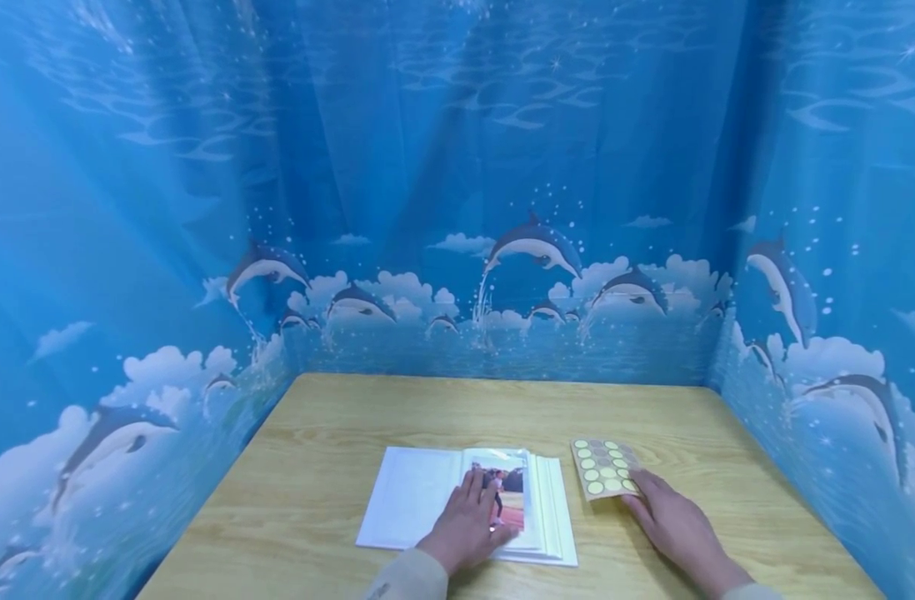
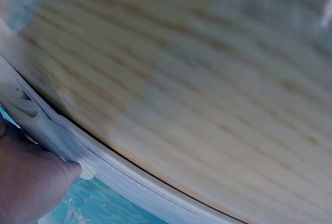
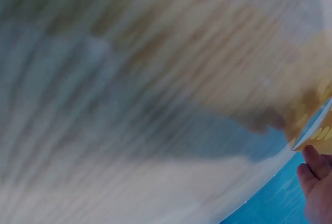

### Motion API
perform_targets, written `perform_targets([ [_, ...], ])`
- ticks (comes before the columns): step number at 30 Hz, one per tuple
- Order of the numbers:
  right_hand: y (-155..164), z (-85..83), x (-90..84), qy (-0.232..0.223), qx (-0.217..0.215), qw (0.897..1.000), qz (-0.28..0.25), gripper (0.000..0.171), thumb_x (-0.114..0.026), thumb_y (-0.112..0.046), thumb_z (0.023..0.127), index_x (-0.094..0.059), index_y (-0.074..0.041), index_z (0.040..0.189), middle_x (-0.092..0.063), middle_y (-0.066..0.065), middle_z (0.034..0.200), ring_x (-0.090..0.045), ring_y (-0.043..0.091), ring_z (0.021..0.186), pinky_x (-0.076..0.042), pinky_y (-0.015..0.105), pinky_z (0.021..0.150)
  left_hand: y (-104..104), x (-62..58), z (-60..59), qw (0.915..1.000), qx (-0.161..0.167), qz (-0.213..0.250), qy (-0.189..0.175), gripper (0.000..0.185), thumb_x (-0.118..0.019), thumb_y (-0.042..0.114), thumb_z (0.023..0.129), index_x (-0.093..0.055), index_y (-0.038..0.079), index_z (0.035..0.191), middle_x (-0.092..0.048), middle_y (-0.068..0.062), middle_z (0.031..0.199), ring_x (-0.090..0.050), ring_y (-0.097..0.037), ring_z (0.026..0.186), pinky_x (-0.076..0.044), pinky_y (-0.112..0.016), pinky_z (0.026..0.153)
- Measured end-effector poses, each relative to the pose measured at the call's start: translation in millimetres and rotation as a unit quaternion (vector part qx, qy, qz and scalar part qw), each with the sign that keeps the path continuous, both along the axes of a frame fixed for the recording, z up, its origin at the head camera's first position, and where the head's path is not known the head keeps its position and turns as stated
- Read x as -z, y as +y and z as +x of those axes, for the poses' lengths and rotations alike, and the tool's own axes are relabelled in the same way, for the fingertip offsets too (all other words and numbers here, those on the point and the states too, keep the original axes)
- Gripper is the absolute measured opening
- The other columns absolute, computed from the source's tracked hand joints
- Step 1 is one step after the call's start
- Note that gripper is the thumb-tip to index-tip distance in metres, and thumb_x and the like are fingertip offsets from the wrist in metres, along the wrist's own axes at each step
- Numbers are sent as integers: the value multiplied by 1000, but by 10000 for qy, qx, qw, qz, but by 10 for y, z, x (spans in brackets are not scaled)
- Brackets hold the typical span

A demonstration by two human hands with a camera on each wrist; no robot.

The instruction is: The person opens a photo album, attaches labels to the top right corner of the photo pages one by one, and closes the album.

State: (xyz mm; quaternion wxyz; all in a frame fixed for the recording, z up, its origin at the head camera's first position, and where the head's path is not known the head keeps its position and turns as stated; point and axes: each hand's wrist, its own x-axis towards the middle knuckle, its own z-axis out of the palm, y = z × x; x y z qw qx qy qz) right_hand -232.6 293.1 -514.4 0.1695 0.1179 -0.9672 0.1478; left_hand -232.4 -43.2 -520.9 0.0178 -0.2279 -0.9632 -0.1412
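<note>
— That album (image 1: 457, 504) lies open near the counter's (image 1: 337, 433) front edge, about midway along. The left hand (image 1: 468, 525) rests flat on the photo (image 1: 506, 492) page, fingers straight, gripping nothing.

— Looks stiff-paged and fairly weighty, I'd judge; best taken by the outer edge of the page stack.

— And the sticker sheet (image 1: 606, 467), just to the album's right?

— Thin, floppy, light. The right hand (image 1: 671, 517) touches its near corner with relaxed fingers; whether it pinches, I cannot tell. A corner is the place to lift it.

— Any writing?

— None I can read on either one.
</note>
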Motion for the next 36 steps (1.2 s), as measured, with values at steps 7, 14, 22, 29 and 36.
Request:
perform_targets([
  [7,-93,-53,-14,-104,77,9988,-468,50,-62,-29,98,-56,6,134,-49,35,137,-53,54,117,-45,68,91,-11,-146,65,9997,-32,-191,-142,82,-51,59,95,-34,2,152,-23,-28,158,-23,-40,146,-28,-52,116],
  [14,-160,-126,-17,-660,221,9970,-353,64,-67,-37,93,-51,6,137,-44,39,138,-49,59,118,-42,70,91,-18,-137,57,9996,-60,-199,-190,83,-51,60,95,-34,3,153,-22,-27,158,-23,-40,146,-28,-52,116],
  [22,-138,-172,87,-766,216,9953,552,76,-70,-48,88,-51,7,137,-51,39,129,-50,55,117,-40,70,93,-12,-71,41,9997,38,49,-219,83,-49,61,96,-34,2,152,-22,-28,158,-22,-42,146,-27,-54,116],
  [29,-157,-175,78,-598,156,9940,906,60,-67,-38,92,-55,6,131,-60,30,122,-58,48,109,-41,68,92,-12,-31,29,9999,25,72,-90,83,-44,63,96,-32,3,154,-21,-27,159,-21,-40,146,-25,-53,117],
  [36,-144,-206,86,-762,83,9954,566,74,-67,-48,90,-49,5,139,-48,35,136,-46,52,124,-32,73,100,-10,-19,28,9999,47,67,-101,84,-42,64,97,-31,3,154,-19,-26,159,-19,-39,147,-24,-52,117],
])
